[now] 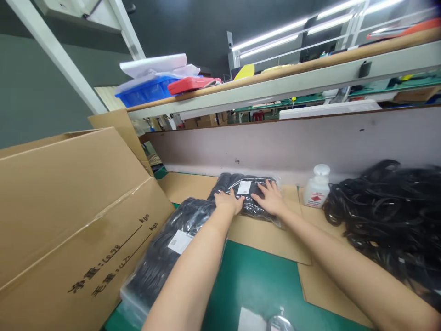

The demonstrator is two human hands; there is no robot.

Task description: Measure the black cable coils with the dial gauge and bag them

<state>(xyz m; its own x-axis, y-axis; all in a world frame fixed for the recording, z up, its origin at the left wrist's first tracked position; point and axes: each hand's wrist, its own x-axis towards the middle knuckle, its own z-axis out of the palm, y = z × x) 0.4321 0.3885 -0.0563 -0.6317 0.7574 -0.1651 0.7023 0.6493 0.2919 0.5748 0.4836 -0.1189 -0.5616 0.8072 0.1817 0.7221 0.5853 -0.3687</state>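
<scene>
A clear plastic bag of black rings (253,209) lies on cardboard near the back panel, a white label on its top. My left hand (229,202) rests on the bag's left part with fingers apart. On its right part, beside the label, my right hand (270,197) lies with spread fingers. Nearer to me, partly under my left forearm, is a second clear bag packed with black rings (155,266), also labelled. Neither hand is closed around anything.
A big cardboard box (76,207) stands at the left. To the right are a white bottle (317,186) and a heap of loose black rings (389,207). Above the back panel (292,142) runs a shelf holding a blue tray (148,92) and a red case (189,85).
</scene>
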